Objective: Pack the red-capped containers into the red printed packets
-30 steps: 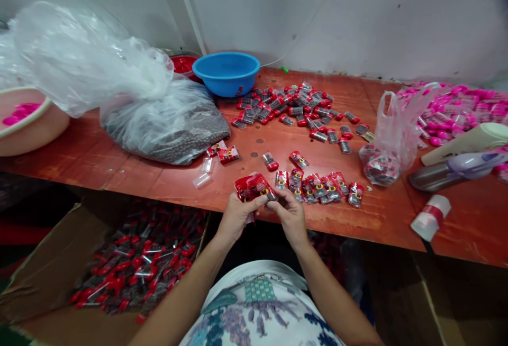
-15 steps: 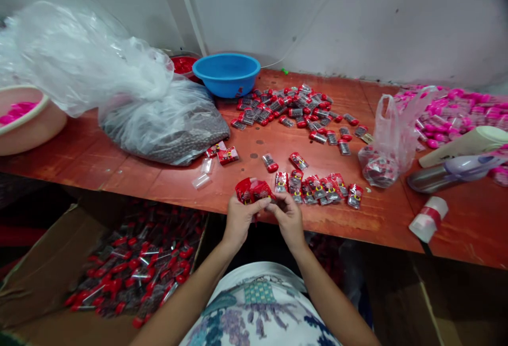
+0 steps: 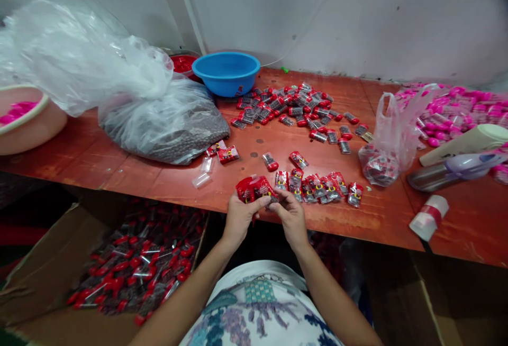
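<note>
- Broadly, a red table (image 3: 377,219) right across the view, with a cardboard box (image 3: 47,256) of red-capped pieces low on the left, below the table's front edge.
- Next in size, a clear plastic bag (image 3: 166,118) bulging with small dark grains on the tabletop, and a blue basin (image 3: 222,85) just beyond.
- Further in from the hands, beside the basin, a loose heap of red-capped containers (image 3: 293,105); nearer, just to the right, a row of printed packets (image 3: 317,187).
- Left hand (image 3: 237,221) curled round the red wrappers (image 3: 260,187), thumb on top; right hand (image 3: 293,219) pinching the right end of the same bundle.
- Red wrappers up at the front edge of the table, between both hands and just left of the printed packets.
- Probably very light, thin and pliable, quick to crease and perhaps slippery — best taken by the edges between thumb and forefinger, without a hard squeeze.
- In looks, glossy red with small yellow marks, fanned into two visible parts, greyish near the right fingertips — too small to tell whether filled.
</note>
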`<state>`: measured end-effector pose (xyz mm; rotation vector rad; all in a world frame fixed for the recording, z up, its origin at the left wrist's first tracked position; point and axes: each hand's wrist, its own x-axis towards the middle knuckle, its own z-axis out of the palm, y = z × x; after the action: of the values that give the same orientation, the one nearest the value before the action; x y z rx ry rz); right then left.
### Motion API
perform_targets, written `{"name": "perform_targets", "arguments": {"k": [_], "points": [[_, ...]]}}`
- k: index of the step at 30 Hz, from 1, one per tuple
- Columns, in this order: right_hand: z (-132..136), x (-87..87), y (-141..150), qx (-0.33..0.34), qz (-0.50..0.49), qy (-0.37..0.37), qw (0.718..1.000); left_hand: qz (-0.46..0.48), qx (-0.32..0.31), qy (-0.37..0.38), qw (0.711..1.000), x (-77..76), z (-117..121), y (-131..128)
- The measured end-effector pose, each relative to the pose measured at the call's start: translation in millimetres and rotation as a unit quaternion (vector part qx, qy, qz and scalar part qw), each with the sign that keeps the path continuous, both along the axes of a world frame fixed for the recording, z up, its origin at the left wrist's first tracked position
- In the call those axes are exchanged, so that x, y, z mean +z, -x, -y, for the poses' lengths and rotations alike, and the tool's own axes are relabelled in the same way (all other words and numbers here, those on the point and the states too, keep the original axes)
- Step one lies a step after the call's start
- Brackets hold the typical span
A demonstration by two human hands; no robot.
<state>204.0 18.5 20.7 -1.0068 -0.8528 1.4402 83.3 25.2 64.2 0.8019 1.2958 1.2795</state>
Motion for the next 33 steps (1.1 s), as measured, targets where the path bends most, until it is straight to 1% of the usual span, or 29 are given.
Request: {"name": "perform_targets", "arguments": {"k": [3,5,7,11,15,18,22,24,27,29,31,33], "points": [[-1,-2.3,-2,0.009,-0.024,0.008,1.0,0.003,-0.023,0.013,1.0,1.4,0,1],[-1,-4.7,-3,0.014,-0.004,-0.002,1.0,0.006,-0.03,0.025,0.999,1.6,0,2],[-1,-6.6,-4,0.011,0.041,-0.028,0.999,0.008,-0.032,0.034,0.999,0.9,0,3],[-3,-7.3,-4,-0.04,0.131,-0.091,0.986,0.025,-0.037,0.044,0.998,-4.5,-2,3],[-5,-6.6,-2,-0.085,0.159,-0.128,0.975,0.059,-0.046,0.067,0.995,-12.7,-2,2],[-5,-7.1,-2,-0.095,0.154,-0.126,0.975,0.094,-0.035,0.071,0.992,-15.1,-3,2],[-3,-6.7,-3,-0.048,0.181,-0.127,0.974,0.113,-0.016,0.059,0.992,-13.0,-5,3],[-2,-6.0,-3,-0.042,0.203,-0.134,0.969,0.111,-0.015,0.055,0.992,-12.3,-4,3],[-1,-5.3,-1,-0.063,0.214,-0.137,0.965,0.109,-0.013,0.061,0.992,-13.7,-4,1],[-4,-5.0,-1,-0.064,0.222,-0.132,0.964,0.118,-0.009,0.075,0.99,-14.9,-6,-1],[-11,-3.9,-7,-0.066,0.241,-0.127,0.96,0.149,0.003,0.087,0.985,-14.9,-12,-1],[-21,-0.9,-18,-0.097,0.286,-0.126,0.945,0.197,0.024,0.103,0.975,-12.8,-19,1]]}}
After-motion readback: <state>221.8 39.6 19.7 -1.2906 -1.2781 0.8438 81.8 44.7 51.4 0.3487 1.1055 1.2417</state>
